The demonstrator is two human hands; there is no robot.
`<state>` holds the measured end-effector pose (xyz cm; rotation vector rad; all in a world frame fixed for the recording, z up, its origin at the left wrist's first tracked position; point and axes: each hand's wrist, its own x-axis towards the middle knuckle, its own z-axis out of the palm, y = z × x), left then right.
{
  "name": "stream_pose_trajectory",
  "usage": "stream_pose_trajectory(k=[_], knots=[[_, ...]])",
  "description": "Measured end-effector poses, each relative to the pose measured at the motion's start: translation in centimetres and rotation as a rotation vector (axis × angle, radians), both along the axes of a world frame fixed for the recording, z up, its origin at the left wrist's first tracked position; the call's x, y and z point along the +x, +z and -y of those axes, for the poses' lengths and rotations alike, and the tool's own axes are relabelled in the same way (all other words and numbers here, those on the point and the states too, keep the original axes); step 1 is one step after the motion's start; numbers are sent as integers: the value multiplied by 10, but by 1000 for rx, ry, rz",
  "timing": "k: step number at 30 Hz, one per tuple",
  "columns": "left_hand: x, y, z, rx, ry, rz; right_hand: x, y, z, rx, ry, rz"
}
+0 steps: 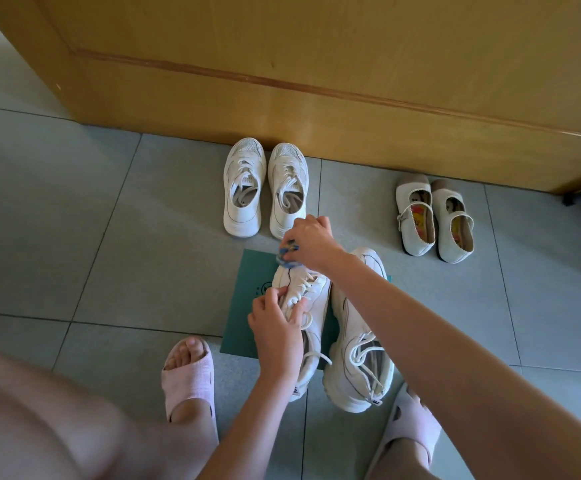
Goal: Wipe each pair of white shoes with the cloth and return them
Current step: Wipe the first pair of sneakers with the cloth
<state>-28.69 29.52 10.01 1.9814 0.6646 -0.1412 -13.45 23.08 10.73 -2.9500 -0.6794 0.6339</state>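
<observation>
On the tiled floor [74, 237], atop a green mat [247, 299], a chunky white sneaker [313, 296] is gripped at its laces by the left hand [275, 327] while a blue cloth [287, 256] is pinched against its toe by the right hand [311, 239].

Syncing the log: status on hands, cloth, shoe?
Left hand grips sneaker at its laces. Right hand holds blue cloth on that toe. Second sneaker alongside; nothing blocking.
</observation>
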Motion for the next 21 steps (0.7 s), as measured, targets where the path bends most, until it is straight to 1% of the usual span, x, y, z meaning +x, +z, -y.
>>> stream_pose_trajectory(k=[5, 9, 11, 13, 15, 16, 18, 21], knots=[[0, 3, 0, 4, -1, -1, 7, -5, 17, 83, -190, 91], [0, 2, 0, -11, 6, -2, -3, -14, 36, 169, -354, 246], [0, 2, 0, -19, 7, -4, -12, -17, 45, 208, -435, 294], [-1, 1, 0, -18, 9, -10, -18, -18, 49, 323, -476, 272], [-1, 1, 0, -14, 9, -13, -23, -13, 51, 513, -480, 185], [-1, 1, 0, -12, 7, -15, -25, -10, 52, 573, -456, 155], [-1, 0, 0, -7, 2, -20, -30, -8, 54, 616, -358, 117], [-1, 0, 0, -8, 6, -16, -37, -7, 56, 607, -252, -5]])
